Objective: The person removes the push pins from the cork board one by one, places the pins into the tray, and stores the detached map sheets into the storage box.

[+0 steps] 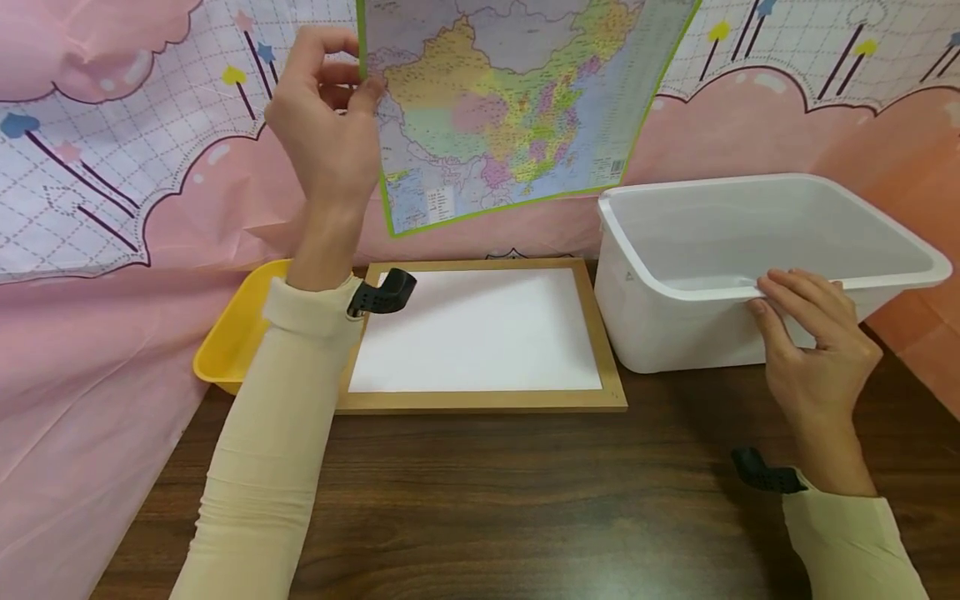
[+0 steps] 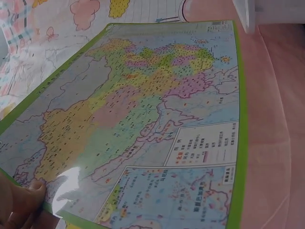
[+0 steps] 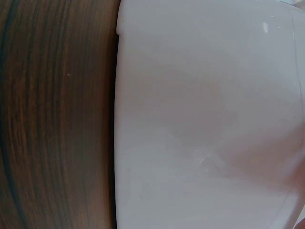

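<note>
My left hand [image 1: 330, 117] pinches the left edge of a map sheet [image 1: 495, 108] with a green border, thumb on the near side. The map hangs upright and slightly tilted above the table, its top cut off in the head view. In the left wrist view, the thumb [image 2: 33, 193] presses on a corner area of the glossy map [image 2: 128, 109]. My right hand [image 1: 821, 350] grips the near rim of a white plastic bin [image 1: 690, 333], fingers over the rim and thumb outside. The bin's wall [image 3: 200, 95] fills most of the right wrist view.
A wood-framed white board [image 1: 480, 333] lies on the dark wooden table [image 1: 480, 492], left of the bin. Partly behind the left forearm is a yellow plastic tub [image 1: 232, 342]. A pink patterned cloth [image 1: 75, 350] hangs behind and at the sides.
</note>
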Tool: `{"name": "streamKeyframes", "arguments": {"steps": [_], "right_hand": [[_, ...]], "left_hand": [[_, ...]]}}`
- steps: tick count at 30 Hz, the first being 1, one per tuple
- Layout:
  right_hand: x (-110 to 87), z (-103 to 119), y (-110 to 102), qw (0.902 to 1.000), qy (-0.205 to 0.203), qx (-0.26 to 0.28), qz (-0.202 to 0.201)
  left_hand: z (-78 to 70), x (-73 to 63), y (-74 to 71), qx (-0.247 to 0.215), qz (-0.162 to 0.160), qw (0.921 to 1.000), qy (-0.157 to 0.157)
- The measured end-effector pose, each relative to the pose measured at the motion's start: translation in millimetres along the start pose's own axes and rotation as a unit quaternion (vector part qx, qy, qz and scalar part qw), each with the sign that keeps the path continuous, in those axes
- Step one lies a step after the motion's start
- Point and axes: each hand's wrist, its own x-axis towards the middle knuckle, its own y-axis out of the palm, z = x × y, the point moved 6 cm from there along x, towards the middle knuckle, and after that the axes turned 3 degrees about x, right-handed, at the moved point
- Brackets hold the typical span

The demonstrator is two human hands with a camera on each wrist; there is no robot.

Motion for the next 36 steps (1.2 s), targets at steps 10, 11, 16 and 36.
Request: {"name": "streamKeyframes", "arguments": {"steps": [10, 11, 16, 36], "right_hand": [[-1.2, -2.0, -0.7, 1.0, 0.004, -0.003, -0.002], [-1.2, -1.3, -0.9, 1.0, 0.004, -0.004, -0.003], [-1.0, 2.7, -1.3, 0.9999, 0.006, 0.002, -0.009], [-1.7, 5.3, 2.2, 0.9997, 0.004, 0.016, -0.015]], "left_hand": [[-19.2, -15.0, 55.0, -0.006, 0.066, 0.9975, 0.024], [-21.6, -17.3, 61.4, -0.009, 0.072, 0.997, 0.027], [-35.1, -31.1, 96.7, 0.003, 0.103, 0.9934, 0.05], [-72.3, -75.1, 192.0, 0.154, 0.229, 0.9471, 0.164]]}}
